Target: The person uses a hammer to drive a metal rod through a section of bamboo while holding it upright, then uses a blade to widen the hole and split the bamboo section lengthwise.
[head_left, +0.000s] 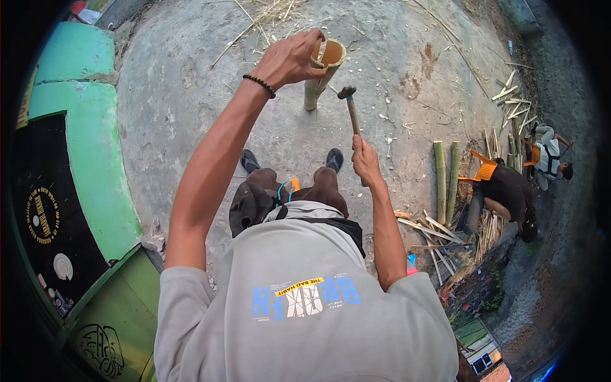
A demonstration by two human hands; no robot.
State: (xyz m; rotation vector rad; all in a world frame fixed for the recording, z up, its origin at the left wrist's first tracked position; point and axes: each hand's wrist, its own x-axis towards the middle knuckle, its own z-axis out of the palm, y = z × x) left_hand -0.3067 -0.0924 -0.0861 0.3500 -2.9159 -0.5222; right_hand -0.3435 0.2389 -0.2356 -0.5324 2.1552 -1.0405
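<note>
A bamboo tube (328,69) stands upright on the ground ahead of me, its hollow top facing up. My left hand (294,58) is closed at the left side of its rim, fingers bent over the edge. Whether a thin split piece is also between those fingers I cannot make out. To the right of the tube, my right hand (366,160) is wrapped round the wooden handle of a hammer (354,116). The dark hammer head points up, close to the tube but apart from it.
Two bamboo poles (440,181) lie at the right, near split bamboo strips (439,230). Two people sit beyond on orange chairs (482,169), one in dark clothes (512,191). A green wall (95,140) runs along the left. Straw-like scraps (273,11) litter the concrete ahead.
</note>
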